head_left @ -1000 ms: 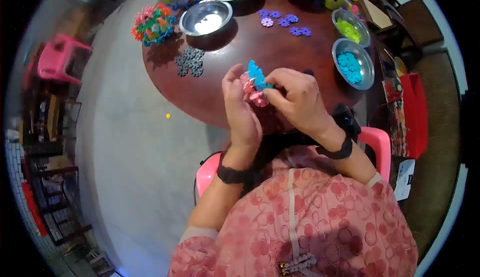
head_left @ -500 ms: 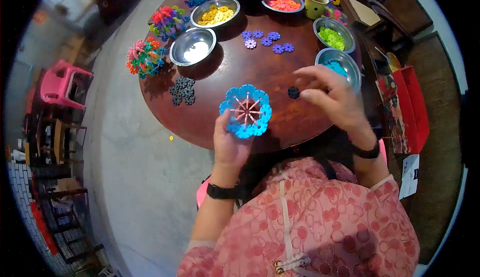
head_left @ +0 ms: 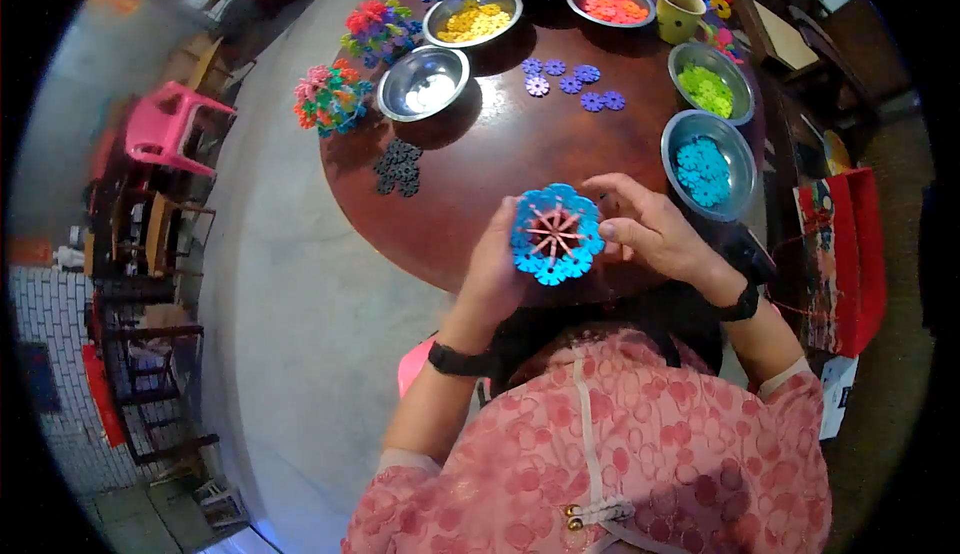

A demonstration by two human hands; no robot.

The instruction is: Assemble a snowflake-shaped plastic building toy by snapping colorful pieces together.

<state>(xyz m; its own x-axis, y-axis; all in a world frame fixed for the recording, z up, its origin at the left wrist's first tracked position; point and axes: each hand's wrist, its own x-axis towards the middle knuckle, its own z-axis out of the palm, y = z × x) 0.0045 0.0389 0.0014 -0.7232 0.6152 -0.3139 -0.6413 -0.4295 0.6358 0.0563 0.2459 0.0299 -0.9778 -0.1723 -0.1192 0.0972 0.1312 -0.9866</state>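
Note:
Over the near part of the table I hold a round build of interlocking plastic discs, blue around its rim with pale pink spokes meeting in the middle. My left hand grips it from the left, with its fingers largely hidden behind. On the right side, my right hand has its thumb against the blue rim and its index finger stretched along the upper edge. The other right fingers are curled and partly hidden. Black notched discs lie in a cluster left of the build.
Purple discs lie mid-table. Metal bowls hold blue, green, yellow and orange-red discs. Another metal bowl has pale contents. Colourful spiky balls stand at left; a yellow-green cup stands at the back right.
My right hand has come in from the right to the rim of the build. The single black disc by that hand is out of sight now. The view has shifted slightly.

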